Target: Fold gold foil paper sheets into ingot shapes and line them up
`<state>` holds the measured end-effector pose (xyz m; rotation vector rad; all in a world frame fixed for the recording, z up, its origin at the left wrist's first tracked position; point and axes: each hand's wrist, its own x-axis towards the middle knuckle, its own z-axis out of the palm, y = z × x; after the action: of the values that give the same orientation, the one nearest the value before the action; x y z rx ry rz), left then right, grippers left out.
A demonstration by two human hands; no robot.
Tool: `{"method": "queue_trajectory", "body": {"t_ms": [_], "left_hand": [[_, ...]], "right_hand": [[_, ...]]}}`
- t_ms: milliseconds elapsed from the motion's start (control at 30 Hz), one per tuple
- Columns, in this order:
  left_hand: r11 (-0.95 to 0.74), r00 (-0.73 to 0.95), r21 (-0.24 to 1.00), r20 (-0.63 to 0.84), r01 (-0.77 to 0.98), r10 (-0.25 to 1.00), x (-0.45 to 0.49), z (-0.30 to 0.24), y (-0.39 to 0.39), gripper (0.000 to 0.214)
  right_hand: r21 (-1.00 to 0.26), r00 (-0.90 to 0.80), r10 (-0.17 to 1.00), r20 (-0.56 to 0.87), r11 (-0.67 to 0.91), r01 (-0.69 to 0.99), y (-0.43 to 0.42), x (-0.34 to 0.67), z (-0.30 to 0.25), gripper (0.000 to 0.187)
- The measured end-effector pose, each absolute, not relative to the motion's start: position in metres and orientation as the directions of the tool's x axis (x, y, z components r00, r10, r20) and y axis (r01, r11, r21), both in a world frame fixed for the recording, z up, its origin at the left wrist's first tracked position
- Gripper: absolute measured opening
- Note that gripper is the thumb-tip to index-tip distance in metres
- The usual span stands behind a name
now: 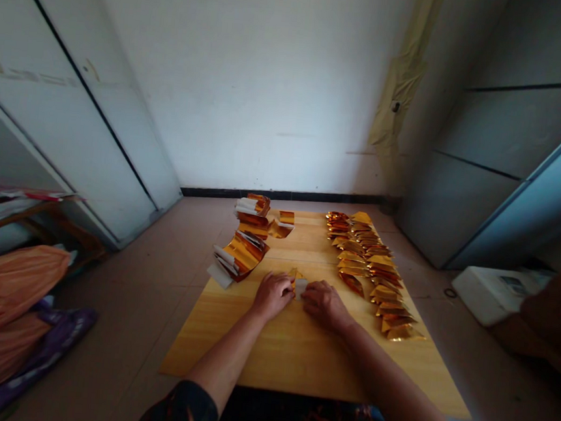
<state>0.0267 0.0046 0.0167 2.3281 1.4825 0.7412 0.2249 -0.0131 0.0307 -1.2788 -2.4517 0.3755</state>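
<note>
Between my two hands, low over the wooden board, is a sheet of gold foil paper [300, 287], partly folded, its pale grey back showing toward the right. My left hand [274, 294] grips its left edge with bent fingers. On the other side my right hand [325, 303] has its fingers curled on the sheet's right edge. Beyond my left hand lie loose stacks of flat gold foil sheets [247, 253] with pale backs. To the right of my right hand run two rows of folded gold paper pieces [378, 271], pointed at the ends.
The wooden board [267, 360] is a low table in front of my lap. A white wall [270, 105] rises behind it. Cabinets stand left [97, 109] and right [483, 143]. An orange bag [13, 285] lies at left, a white box [492, 294] at right.
</note>
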Motion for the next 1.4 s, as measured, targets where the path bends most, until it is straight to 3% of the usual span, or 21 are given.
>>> {"method": "queue_trajectory", "body": {"t_ms": [333,767,1100,1233,1400], "left_hand": [[-0.428,0.335,0.504,0.269,0.75,0.903,0.027,0.016,0.006,0.011],[-0.42,0.325,0.518,0.268,0.745,0.907,0.026,0.012,0.007,0.007],[-0.448,0.336,0.538,0.299,0.714,0.893,0.025,0.01,0.008,0.007],[-0.455,0.345,0.546,0.297,0.704,0.89,0.025,0.011,0.007,0.008],[-0.442,0.333,0.555,0.292,0.704,0.897,0.026,0.016,0.006,0.007]], "right_hand": [[-0.432,-0.512,0.819,0.258,0.572,0.697,0.0,0.233,0.022,0.011],[-0.299,-0.573,0.774,0.269,0.633,0.714,0.01,0.22,0.017,0.018],[-0.579,-0.554,0.754,0.353,0.641,0.504,0.012,0.217,0.023,0.015],[-0.579,-0.552,0.708,0.441,0.694,0.428,0.019,0.223,0.01,0.024],[-0.536,-0.572,0.694,0.438,0.712,0.453,0.027,0.227,0.001,0.018]]}}
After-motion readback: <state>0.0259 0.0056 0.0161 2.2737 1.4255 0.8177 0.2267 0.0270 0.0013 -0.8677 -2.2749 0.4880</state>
